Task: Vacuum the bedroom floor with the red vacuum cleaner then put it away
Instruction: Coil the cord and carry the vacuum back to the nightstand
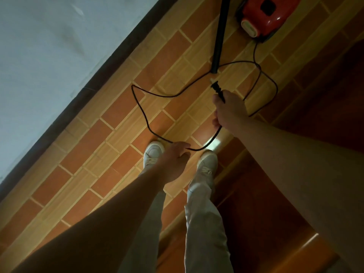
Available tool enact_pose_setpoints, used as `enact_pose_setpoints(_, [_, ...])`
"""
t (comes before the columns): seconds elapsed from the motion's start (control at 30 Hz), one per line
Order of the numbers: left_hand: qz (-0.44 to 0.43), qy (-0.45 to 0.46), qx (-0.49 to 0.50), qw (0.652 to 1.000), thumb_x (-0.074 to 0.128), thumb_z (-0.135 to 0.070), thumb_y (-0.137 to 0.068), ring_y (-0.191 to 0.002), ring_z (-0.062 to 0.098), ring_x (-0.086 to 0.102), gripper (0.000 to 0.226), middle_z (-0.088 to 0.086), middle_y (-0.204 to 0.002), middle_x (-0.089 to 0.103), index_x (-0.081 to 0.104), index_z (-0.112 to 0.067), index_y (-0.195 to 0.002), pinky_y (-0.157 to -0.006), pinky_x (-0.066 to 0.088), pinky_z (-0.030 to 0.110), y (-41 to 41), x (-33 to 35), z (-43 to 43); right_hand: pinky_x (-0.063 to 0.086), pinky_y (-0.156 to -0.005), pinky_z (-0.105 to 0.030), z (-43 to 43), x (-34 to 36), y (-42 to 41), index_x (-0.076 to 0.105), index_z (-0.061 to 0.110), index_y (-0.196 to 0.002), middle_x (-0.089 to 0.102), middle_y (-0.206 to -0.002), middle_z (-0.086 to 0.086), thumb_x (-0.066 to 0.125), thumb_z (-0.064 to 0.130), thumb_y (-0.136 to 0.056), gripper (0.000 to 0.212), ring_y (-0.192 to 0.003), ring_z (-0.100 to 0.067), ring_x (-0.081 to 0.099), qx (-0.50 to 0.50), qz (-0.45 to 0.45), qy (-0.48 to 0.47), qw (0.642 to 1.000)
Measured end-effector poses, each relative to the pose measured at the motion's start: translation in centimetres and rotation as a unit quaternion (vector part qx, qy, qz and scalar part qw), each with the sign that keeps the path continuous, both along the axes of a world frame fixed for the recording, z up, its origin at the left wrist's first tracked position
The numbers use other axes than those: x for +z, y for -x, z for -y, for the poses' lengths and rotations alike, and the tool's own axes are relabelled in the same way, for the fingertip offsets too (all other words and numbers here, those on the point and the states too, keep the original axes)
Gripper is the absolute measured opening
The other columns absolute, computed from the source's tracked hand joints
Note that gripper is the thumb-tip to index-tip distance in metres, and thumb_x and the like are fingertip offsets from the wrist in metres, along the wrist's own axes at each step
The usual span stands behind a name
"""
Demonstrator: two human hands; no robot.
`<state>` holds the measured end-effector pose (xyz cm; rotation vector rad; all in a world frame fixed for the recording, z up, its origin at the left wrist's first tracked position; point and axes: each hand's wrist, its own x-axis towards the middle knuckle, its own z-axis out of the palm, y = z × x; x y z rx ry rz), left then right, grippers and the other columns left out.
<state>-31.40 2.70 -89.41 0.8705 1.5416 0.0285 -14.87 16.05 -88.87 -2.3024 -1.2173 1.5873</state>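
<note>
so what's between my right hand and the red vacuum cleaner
In the head view, only tiled floor and loops of the black power cord lie between the right hand and the red vacuum cleaner. The black wand lies just left of that stretch.

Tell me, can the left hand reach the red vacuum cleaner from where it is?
Probably not. The left hand holds the cord by the shoes, while the red vacuum cleaner sits far ahead, past the cord's loops; nothing blocks it, but a step forward looks needed.

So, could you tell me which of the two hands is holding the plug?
The right hand: it grips the plug, while the left hand holds only the cord further along.
</note>
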Motion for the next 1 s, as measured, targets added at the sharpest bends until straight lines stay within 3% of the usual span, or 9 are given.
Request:
enact_pose_setpoints(0.13, [-0.037,-0.021,-0.045,0.998,0.057,-0.014,-0.100,-0.124,0.017,0.057,0.039,0.000,-0.142,0.053,0.057,-0.023,-0.138,-0.093,0.045,0.025,0.6,-6.1,-1.0,0.055,-0.055,-0.037,-0.8,-6.0,-0.8,0.063,0.006,-0.113,0.059,-0.088,-0.009,0.050,0.028,-0.109,0.027,-0.074,-0.027,0.061,0.070,0.008,-0.016,0.997])
enact_pose_setpoints(0.27, [-0.108,0.007,0.069,0.992,0.055,-0.010,-0.096,-0.114,0.028,0.063,0.036,0.008,-0.138,0.058,0.061,-0.019,-0.131,-0.094,0.055,0.039,2.8,-12.7,-1.8,0.056,-0.073,-0.054,-0.6,-11.3,-1.4,0.064,0.004,-0.110,0.064,-0.090,-0.015,0.048,0.030,-0.110,0.030,-0.089,-0.042,0.068,0.123,0.035,-0.027,0.991])
enact_pose_setpoints(0.37, [-0.135,0.041,0.122,0.982,0.054,-0.006,-0.097,-0.111,0.031,0.064,0.041,0.009,-0.140,0.056,0.056,-0.012,-0.137,-0.081,0.057,0.037,4.2,-16.8,-2.1,0.053,-0.063,-0.042,-0.4,-15.0,-1.9,0.064,0.003,-0.114,0.065,-0.088,-0.013,0.045,0.030,-0.110,0.033,-0.078,-0.032,0.065,0.151,0.050,-0.025,0.987])
enact_pose_setpoints(0.43, [-0.162,0.051,0.141,0.975,0.053,-0.007,-0.099,-0.098,0.024,0.063,0.044,0.009,-0.143,0.054,0.051,-0.011,-0.143,-0.063,0.048,0.025,4.9,-19.4,-2.4,0.037,-0.049,-0.030,-0.1,-17.3,-2.2,0.063,0.003,-0.114,0.056,-0.077,-0.002,0.044,0.030,-0.111,0.033,-0.062,-0.017,0.053,0.171,0.072,-0.029,0.982])
enact_pose_setpoints(0.53, [-0.197,0.067,0.165,0.964,0.056,-0.007,-0.099,-0.074,0.009,0.054,0.049,0.012,-0.142,0.053,0.045,-0.008,-0.146,-0.045,0.043,0.014,5.9,-22.7,-2.3,0.028,-0.047,-0.027,0.7,-20.5,-2.2,0.061,0.004,-0.113,0.051,-0.074,0.000,0.045,0.032,-0.110,0.032,-0.056,-0.012,0.045,0.168,0.084,-0.038,0.982])
enact_pose_setpoints(0.63, [-0.206,0.076,0.180,0.959,0.061,-0.003,-0.094,-0.085,0.017,0.061,0.055,0.010,-0.138,0.054,0.045,-0.013,-0.146,-0.053,0.047,0.022,6.8,-25.2,-2.0,0.027,-0.049,-0.029,1.6,-22.8,-2.1,0.061,0.001,-0.116,0.048,-0.073,0.003,0.046,0.031,-0.109,0.034,-0.058,-0.011,0.042,0.179,0.084,-0.043,0.979])
enact_pose_setpoints(0.73, [-0.173,0.065,0.249,0.951,0.061,0.002,-0.093,-0.072,0.005,0.052,0.052,0.000,-0.126,0.052,0.050,-0.012,-0.143,-0.054,0.049,0.014,6.9,-26.8,-1.9,0.028,-0.050,-0.028,2.3,-24.4,-1.9,0.061,0.000,-0.117,0.047,-0.073,0.005,0.046,0.031,-0.110,0.035,-0.059,-0.008,0.041,0.190,0.085,-0.052,0.977])
enact_pose_setpoints(0.83, [-0.122,0.033,0.344,0.930,0.057,0.003,-0.093,-0.078,0.013,0.061,0.026,0.015,-0.124,0.066,0.065,-0.013,-0.113,-0.078,0.056,0.031,6.5,-26.6,-2.4,0.030,-0.050,-0.029,2.7,-24.8,-1.6,0.062,0.005,-0.111,0.050,-0.073,0.003,0.044,0.030,-0.110,0.031,-0.058,-0.011,0.044,0.196,0.068,-0.041,0.977])
enact_pose_setpoints(1.0, [-0.065,-0.039,0.311,0.947,0.063,0.000,-0.094,-0.090,0.017,0.071,0.017,0.010,-0.104,0.074,0.063,-0.015,-0.086,-0.068,0.056,0.021,4.9,-22.8,-3.7,0.037,-0.058,-0.031,2.3,-23.5,-0.6,0.061,0.013,-0.093,0.058,-0.078,-0.004,0.045,0.031,-0.109,0.029,-0.064,-0.018,0.049,0.126,0.000,0.015,0.992])
